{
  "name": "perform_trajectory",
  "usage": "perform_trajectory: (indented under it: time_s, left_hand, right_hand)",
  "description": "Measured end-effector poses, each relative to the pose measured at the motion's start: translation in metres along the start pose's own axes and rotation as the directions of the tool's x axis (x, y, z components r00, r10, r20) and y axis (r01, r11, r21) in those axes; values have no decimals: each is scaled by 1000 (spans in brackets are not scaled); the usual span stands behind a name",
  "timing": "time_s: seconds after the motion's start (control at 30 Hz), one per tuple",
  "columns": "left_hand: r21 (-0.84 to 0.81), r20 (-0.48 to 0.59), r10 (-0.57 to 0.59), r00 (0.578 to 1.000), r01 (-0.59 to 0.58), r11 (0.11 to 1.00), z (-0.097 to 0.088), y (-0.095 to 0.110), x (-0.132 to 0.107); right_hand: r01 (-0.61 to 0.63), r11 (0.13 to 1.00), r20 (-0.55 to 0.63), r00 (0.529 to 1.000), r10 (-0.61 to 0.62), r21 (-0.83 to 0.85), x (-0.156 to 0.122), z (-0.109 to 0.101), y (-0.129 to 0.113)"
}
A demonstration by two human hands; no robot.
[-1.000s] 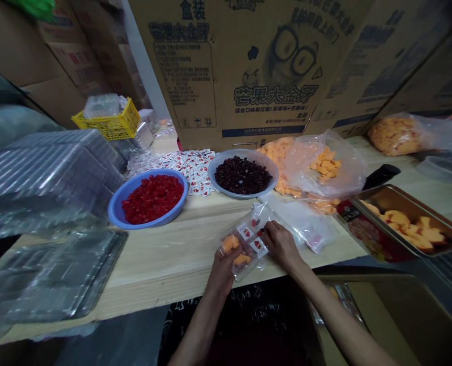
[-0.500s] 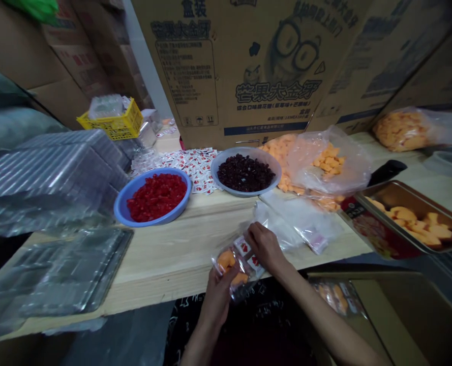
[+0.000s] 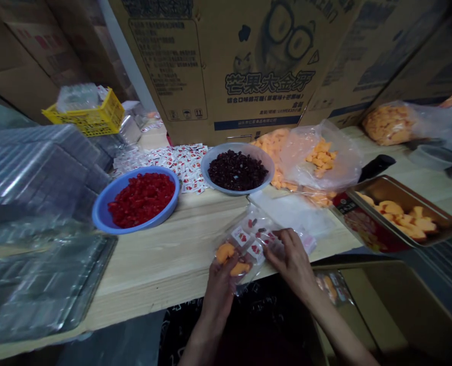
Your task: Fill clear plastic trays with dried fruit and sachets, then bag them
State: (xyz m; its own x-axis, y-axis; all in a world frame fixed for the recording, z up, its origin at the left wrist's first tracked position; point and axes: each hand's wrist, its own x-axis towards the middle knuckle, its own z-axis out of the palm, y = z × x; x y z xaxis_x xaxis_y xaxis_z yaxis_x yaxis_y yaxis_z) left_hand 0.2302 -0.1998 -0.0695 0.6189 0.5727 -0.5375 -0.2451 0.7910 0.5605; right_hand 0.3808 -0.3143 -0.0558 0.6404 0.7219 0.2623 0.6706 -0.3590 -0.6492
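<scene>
At the front edge of the wooden table (image 3: 164, 264), both hands grip a clear plastic tray pack (image 3: 244, 243) with orange fruit pieces and small red-and-white sachets inside. My left hand (image 3: 221, 277) holds its near left end, fingers curled under the orange pieces. My right hand (image 3: 291, 256) pinches its right side, fingers closed on the plastic. A blue bowl of red candied bits (image 3: 138, 199) and a grey bowl of dark berries (image 3: 237, 170) stand behind the pack.
Stacks of clear plastic trays (image 3: 35, 173) fill the left. Loose sachets (image 3: 176, 160) lie behind the bowls. Bags of orange fruit (image 3: 317, 157), a metal pan of orange pieces (image 3: 404, 213) and big cardboard boxes (image 3: 248, 66) stand at the back and right. An open carton (image 3: 382, 305) sits below.
The pack went from the table edge towards me, then back onto the edge. My right hand slid from its top to its right side.
</scene>
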Motion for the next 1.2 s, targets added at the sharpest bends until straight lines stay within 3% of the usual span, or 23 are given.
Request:
perform_trajectory:
  time_s: [0.13, 0.23, 0.43, 0.6, 0.7, 0.77, 0.87, 1.0, 1.13, 1.2]
  left_hand:
    - [-43, 26, -29, 999, 30, 999, 2, -3, 0]
    - [-40, 16, -28, 999, 28, 999, 7, -4, -2]
    - [-7, 9, 11, 1000, -11, 1000, 13, -7, -5]
    - [32, 2, 94, 996, -94, 995, 6, -10, -7]
    - [106, -1, 117, 993, -116, 988, 4, -13, -11]
    - [142, 41, 102, 994, -107, 984, 5, -15, -15]
    - [188, 117, 45, 992, -67, 980, 7, -17, -22]
    - [259, 119, 4, 993, -35, 965, -1, -8, -30]
    - [330, 311, -47, 949, -62, 942, -18, 10, -34]
    - [381, 325, -70, 943, -63, 922, -23, 16, -31]
  right_hand:
    - [-256, 938, -131, 948, 291, 232, -31, 5, 16]
    - [-288, 865, -122, 923, 365, 412, -37, 18, 21]
    - [-241, 832, -109, 935, 336, 500, -38, 28, 9]
    - [-246, 802, 51, 964, 261, 545, -66, 29, -24]
    - [-245, 849, 196, 966, 170, 468, -71, 20, -37]
    - [-200, 911, 184, 973, 140, 361, -62, 14, -39]
    - [-37, 985, 100, 995, 21, 166, -37, 13, -38]
    - [109, 994, 149, 983, -104, -30, -11, 23, -33]
    - [98, 994, 143, 984, -103, 38, -4, 26, -32]
    - [100, 988, 151, 982, -118, 121, -4, 25, -35]
